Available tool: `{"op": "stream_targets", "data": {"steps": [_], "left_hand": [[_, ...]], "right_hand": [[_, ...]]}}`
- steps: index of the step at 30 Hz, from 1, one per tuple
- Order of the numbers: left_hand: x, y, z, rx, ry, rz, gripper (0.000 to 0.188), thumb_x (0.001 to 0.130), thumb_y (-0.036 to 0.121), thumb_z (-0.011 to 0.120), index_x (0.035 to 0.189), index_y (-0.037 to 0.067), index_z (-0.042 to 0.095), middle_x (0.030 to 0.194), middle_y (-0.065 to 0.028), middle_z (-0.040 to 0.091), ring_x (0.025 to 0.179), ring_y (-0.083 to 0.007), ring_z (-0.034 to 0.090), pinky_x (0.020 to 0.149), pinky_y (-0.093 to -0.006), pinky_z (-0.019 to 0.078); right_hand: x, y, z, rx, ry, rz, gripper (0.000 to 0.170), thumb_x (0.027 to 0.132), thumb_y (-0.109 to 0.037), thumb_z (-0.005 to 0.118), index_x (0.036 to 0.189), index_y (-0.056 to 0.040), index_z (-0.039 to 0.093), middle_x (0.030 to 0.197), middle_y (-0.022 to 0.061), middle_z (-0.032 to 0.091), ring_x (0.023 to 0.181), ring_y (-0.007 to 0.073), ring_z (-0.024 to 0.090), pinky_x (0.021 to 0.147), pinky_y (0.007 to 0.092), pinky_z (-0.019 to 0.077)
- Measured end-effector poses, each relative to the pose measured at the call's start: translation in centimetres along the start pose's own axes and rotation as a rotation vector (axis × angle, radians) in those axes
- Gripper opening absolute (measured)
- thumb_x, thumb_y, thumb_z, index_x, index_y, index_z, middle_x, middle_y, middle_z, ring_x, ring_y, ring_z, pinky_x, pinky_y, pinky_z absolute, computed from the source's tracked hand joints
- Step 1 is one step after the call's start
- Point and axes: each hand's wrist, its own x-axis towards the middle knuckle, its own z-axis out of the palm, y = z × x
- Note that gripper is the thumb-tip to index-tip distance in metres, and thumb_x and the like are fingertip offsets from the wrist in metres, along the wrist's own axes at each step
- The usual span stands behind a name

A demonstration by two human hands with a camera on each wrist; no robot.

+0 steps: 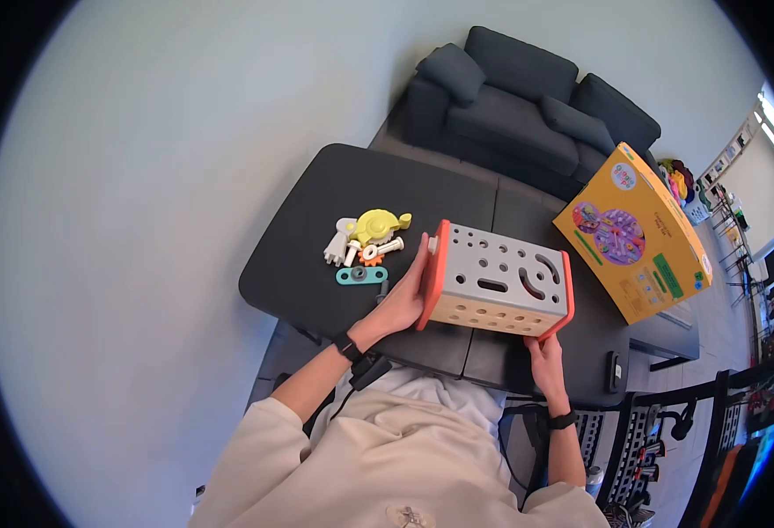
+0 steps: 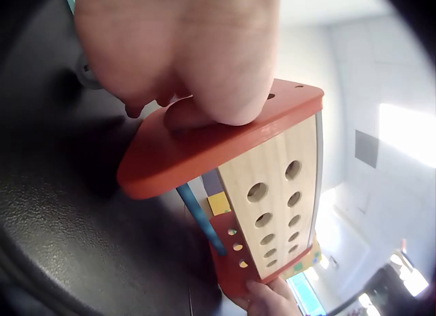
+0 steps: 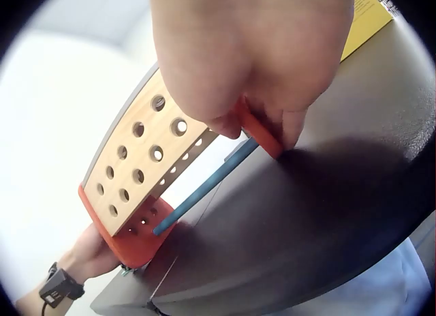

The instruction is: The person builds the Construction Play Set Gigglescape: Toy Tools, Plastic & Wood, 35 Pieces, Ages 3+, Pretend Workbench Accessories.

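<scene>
Both hands hold a toy workbench [image 1: 501,275] with a grey holed top, pale wooden sides and red end panels, tilted over the table. My left hand [image 1: 406,295] grips the left red end panel [image 2: 204,149], its palm side against the outer face. Low on the opposite panel, my right hand [image 1: 546,363] pinches a corner, the red edge [image 3: 262,133] showing between thumb and fingers. A blue rod [image 3: 204,190] runs between the end panels underneath. Left of the left hand lie a teal holed strip [image 1: 362,276], a yellow toy piece [image 1: 376,226], white bolts [image 1: 390,247] and an orange gear [image 1: 371,260].
The black table [image 1: 303,255] has a seam across its middle. A large yellow box [image 1: 633,233] stands at its right end, beyond the workbench. A small black device [image 1: 613,371] lies near the right front edge. Behind the table is a dark grey sofa [image 1: 519,114].
</scene>
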Motion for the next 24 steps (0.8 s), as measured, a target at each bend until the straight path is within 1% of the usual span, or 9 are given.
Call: {"op": "stream_targets", "data": {"steps": [2,3,4,7,10,12,13,17,24], "left_hand": [[0.4,-1.1,-0.1,0.030,0.039,0.079,0.107,0.098,-0.020,0.053,0.174,0.022,-0.011,0.180,-0.0206,0.014,0.161,-0.0256,0.032,0.130,-0.0388,0.0280],[0.4,-1.2,-0.3,-0.040,0.025,0.033,0.107,0.099,-0.020,0.052,0.174,0.024,-0.011,0.181,-0.0163,0.014,0.156,-0.0197,0.036,0.128,-0.0367,0.0305],[0.4,0.5,-0.6,-0.201,-0.010,-0.045,0.108,0.095,-0.015,0.057,0.174,0.016,-0.009,0.181,-0.0184,0.010,0.164,-0.0292,0.024,0.132,-0.0401,0.0234],[0.3,2.1,-0.5,-0.234,-0.033,-0.093,0.108,0.095,-0.016,0.055,0.174,0.017,-0.010,0.181,-0.0183,0.012,0.163,-0.0294,0.026,0.132,-0.0396,0.0249],[0.0,2.3,-0.5,-0.291,-0.041,-0.089,0.110,0.091,-0.020,0.050,0.174,0.018,-0.011,0.180,-0.0181,0.013,0.163,-0.0299,0.028,0.131,-0.0391,0.0258],[0.3,1.7,-0.7,-0.318,-0.054,-0.135,0.113,0.087,-0.020,0.048,0.175,0.023,-0.008,0.182,-0.0083,0.010,0.163,-0.0233,0.027,0.129,-0.0367,0.0319],[0.3,2.0,-0.6,-0.297,-0.047,-0.125,0.114,0.081,-0.019,0.043,0.175,0.023,-0.007,0.182,-0.0086,0.010,0.164,-0.0289,0.025,0.130,-0.0394,0.0292],[0.0,2.6,-0.3,-0.300,-0.017,-0.168,0.111,0.080,-0.012,0.040,0.176,0.021,-0.006,0.182,-0.0094,0.011,0.164,-0.0275,0.026,0.132,-0.0398,0.0249],[0.5,3.8,-1.0,-0.293,-0.005,-0.209,0.102,0.086,-0.008,0.039,0.175,0.014,-0.005,0.182,-0.0135,0.012,0.164,-0.0274,0.025,0.133,-0.0402,0.0225]], "right_hand": [[-0.7,-3.2,-1.1,-0.033,-0.029,0.004,0.026,0.107,-0.012,0.059,0.129,0.0029,0.056,0.094,0.0191,0.072,0.084,0.0241,0.070,0.077,0.0383,0.0536],[-1.1,-4.2,-1.7,-0.067,-0.034,0.021,0.027,0.107,-0.012,0.057,0.130,0.0030,0.056,0.092,0.0236,0.072,0.082,0.0348,0.074,0.076,0.0409,0.0544],[-1.3,-5.3,-2.2,-0.069,-0.021,0.030,0.027,0.107,-0.012,0.057,0.130,0.0030,0.056,0.092,0.0236,0.072,0.082,0.0348,0.074,0.076,0.0409,0.0544],[-1.6,-7.3,-3.0,-0.122,-0.013,-0.002,0.028,0.106,-0.012,0.056,0.130,0.0031,0.057,0.090,0.0277,0.072,0.084,0.0473,0.073,0.073,0.0452,0.0556],[-1.8,-9.3,-3.5,-0.143,0.047,0.091,0.027,0.106,-0.013,0.057,0.129,0.0027,0.058,0.090,0.0280,0.072,0.086,0.0478,0.073,0.073,0.0454,0.0555],[-1.7,-9.2,-3.3,-0.161,0.114,0.065,0.027,0.106,-0.013,0.057,0.128,0.0020,0.060,0.088,0.0288,0.071,0.085,0.0487,0.072,0.072,0.0454,0.0554],[-1.7,-9.4,-3.0,-0.172,0.143,0.108,0.026,0.106,-0.014,0.056,0.127,0.0018,0.061,0.087,0.0294,0.070,0.085,0.0493,0.072,0.072,0.0460,0.0554],[-2.0,-9.4,-2.2,-0.222,0.251,0.092,0.024,0.105,-0.015,0.058,0.122,0.0014,0.063,0.085,0.0301,0.070,0.082,0.0499,0.071,0.069,0.0481,0.0556],[-1.4,-11.0,-3.7,-0.332,0.145,0.159,0.025,0.103,-0.018,0.061,0.120,0.0000,0.067,0.082,0.0296,0.069,0.078,0.0486,0.071,0.067,0.0511,0.0555]]}}
